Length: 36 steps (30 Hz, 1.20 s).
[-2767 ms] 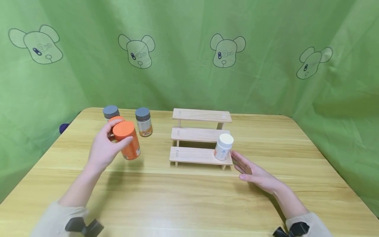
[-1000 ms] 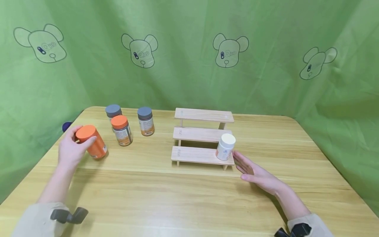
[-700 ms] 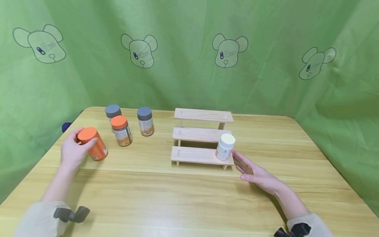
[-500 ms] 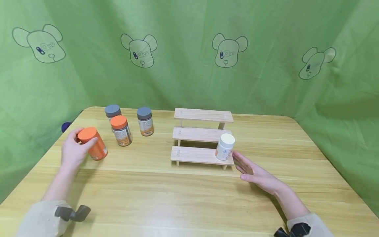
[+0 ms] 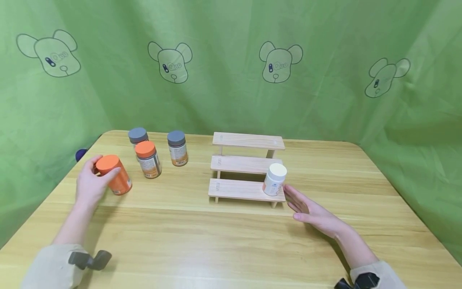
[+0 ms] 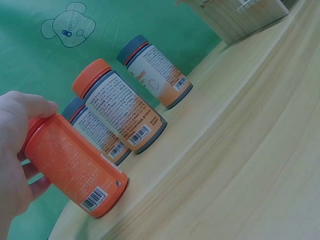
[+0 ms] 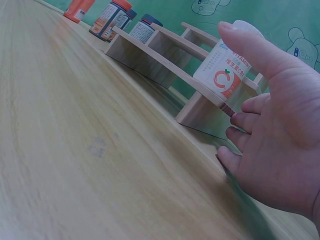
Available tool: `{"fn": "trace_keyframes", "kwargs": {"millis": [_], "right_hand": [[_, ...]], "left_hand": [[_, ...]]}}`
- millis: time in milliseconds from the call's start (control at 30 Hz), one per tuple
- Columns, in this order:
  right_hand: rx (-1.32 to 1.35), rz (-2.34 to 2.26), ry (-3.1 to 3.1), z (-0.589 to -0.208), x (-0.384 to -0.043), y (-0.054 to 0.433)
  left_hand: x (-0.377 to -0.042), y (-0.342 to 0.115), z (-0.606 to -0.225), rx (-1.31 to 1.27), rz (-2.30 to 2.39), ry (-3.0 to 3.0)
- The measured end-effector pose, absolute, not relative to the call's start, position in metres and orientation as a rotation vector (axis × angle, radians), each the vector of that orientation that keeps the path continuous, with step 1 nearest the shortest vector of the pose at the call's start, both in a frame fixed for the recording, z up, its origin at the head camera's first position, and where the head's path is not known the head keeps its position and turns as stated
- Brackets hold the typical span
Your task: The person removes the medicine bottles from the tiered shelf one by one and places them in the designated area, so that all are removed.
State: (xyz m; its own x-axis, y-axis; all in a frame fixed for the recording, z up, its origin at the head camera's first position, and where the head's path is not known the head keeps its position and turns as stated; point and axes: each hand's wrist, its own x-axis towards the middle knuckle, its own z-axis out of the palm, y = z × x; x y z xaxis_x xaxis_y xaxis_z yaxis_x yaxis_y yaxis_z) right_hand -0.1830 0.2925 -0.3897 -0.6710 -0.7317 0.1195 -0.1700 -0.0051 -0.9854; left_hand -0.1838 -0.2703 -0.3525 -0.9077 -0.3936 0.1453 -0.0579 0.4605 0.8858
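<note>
At the table's left side, my left hand [image 5: 90, 180] grips an all-orange bottle [image 5: 117, 180] near its top, thumb on the near side. Seen in the left wrist view, that orange bottle [image 6: 75, 170] stands right at the tabletop, barcode low on its side. My right hand [image 5: 317, 216] lies with straight fingers beside the right end of a three-step wooden shelf [image 5: 238, 188]. A white vitamin C bottle [image 5: 274, 182] with a white lid stands on the lowest step, close to those fingertips. The right wrist view shows nothing within the right hand [image 7: 285, 115].
An orange-capped bottle [image 5: 148, 162] stands beyond the held bottle, partly covering a grey-capped bottle [image 5: 137, 135]. Another grey-capped bottle [image 5: 177, 150] is to their right. A green curtain [image 5: 223, 100] hangs behind the wooden table [image 5: 202, 241].
The left hand has carried the orange bottle left and lowered it, away from the orange-capped bottle. Over the last half second it barely shifts. The right hand stays put.
</note>
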Motion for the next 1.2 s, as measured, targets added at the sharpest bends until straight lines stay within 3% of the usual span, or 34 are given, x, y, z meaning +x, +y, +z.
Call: {"fn": "trace_keyframes", "kwargs": {"millis": [700, 1200], "right_hand": [[-0.922, -1.724, 1.848, -0.39, -0.183, 0.292], [-0.901, -1.703, 1.894, -0.39, -0.182, 0.294]], "left_hand": [[-0.178, -0.249, -0.316, 0.3, -1.491, -2.246], [-0.177, -0.18, -0.298, -0.175, -1.519, -2.472]]}}
